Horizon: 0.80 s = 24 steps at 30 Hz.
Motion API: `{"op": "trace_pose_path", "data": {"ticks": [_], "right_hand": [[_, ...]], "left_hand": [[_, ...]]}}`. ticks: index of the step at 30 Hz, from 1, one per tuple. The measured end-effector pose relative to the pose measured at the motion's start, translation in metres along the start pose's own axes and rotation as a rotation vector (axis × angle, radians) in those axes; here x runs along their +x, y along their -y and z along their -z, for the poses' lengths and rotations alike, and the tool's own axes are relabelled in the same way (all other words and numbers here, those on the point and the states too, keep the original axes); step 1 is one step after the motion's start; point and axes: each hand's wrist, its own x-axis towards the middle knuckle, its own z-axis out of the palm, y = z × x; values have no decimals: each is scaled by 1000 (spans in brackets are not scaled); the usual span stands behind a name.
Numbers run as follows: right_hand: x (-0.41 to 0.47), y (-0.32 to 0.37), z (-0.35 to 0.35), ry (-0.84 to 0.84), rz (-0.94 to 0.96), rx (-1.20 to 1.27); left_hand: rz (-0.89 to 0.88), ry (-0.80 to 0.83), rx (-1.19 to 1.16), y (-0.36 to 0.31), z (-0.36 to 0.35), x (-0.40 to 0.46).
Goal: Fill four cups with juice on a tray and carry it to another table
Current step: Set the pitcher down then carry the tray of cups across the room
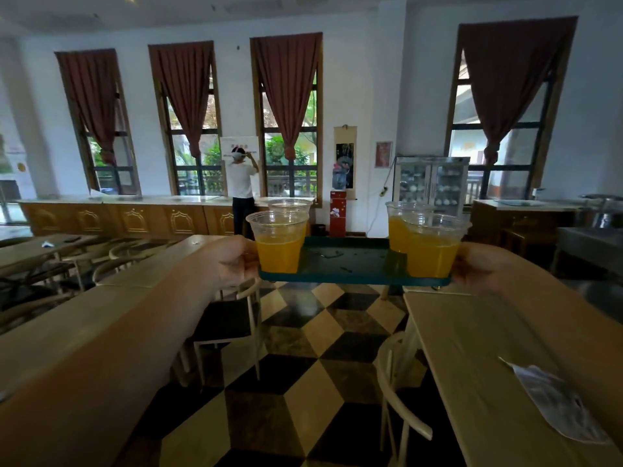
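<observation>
Dining hall or canteen. Rows of light wooden tables (478, 358) with matching chairs (232, 318) flank a checkered floor (303, 365); a long counter (128, 217) spans the centre left beneath tall curtained windows (286, 112), and a glass-door display cabinet (431, 183) stands at centre right.

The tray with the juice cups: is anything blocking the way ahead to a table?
Nothing visible blocks it. The tray, held by the left hand and right hand, is above a bare checkered aisle between two wooden tables. Only chairs edge the aisle; a person stands far off.
</observation>
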Motion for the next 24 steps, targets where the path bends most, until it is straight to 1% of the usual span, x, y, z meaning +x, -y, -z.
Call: {"op": "trace_pose_path", "data": {"ticks": [5,10,18,24], "right_hand": [[76,3,-7,7,16,-16],[160,5,-17,-23,21,14],[312,10,-42,-57,20,10],[409,13,-62,-101,46,-24]], "left_hand": [[-7,-22,-3,-8,2,81],[51,-24,5,-16,9,169],[88,40,14,-59,22,326],[121,85,34,-88,26,438]]}}
